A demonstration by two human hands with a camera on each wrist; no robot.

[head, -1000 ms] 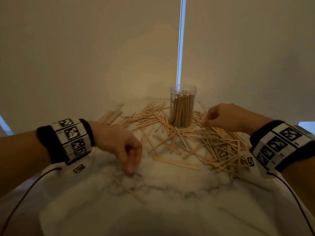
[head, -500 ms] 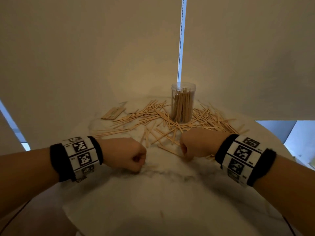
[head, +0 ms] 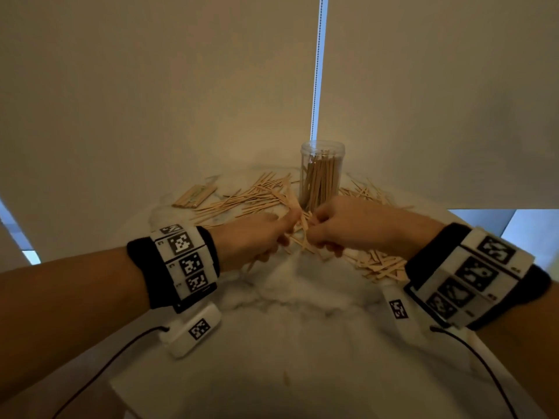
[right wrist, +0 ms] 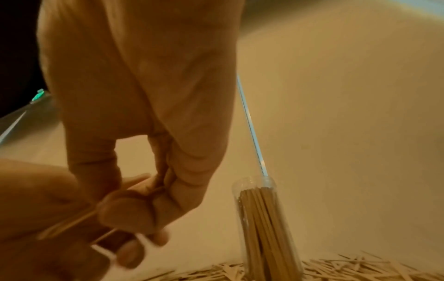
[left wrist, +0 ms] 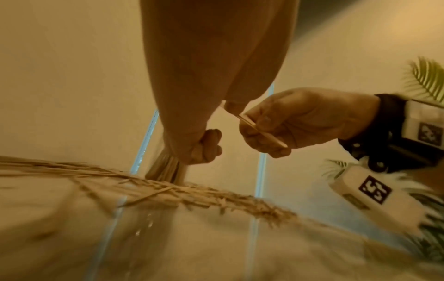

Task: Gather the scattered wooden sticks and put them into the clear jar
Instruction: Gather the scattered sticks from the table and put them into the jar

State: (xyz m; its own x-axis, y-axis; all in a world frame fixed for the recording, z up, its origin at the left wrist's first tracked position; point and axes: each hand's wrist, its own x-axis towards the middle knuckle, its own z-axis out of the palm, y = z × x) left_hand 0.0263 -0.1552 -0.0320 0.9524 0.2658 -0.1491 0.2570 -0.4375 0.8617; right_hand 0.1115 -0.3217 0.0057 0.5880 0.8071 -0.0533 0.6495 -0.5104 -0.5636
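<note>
Both hands, the left hand (head: 257, 237) and right hand (head: 341, 228), are meeting just near of the clear jar (head: 321, 173), each pinching wooden sticks (head: 302, 234) between curled fingers, while more sticks are lying scattered around the upright jar.

Dim warm light, wide-angle edge bending — wrist views soft, motion-blurred

Clear jar (head: 321, 173): upright on the counter, lidless, packed with standing wooden sticks. Scattered wooden sticks (head: 257, 198): thin, pale, lying crisscrossed around the jar's base, left and right. A few sticks (head: 302, 234) are held above the pile.
</note>
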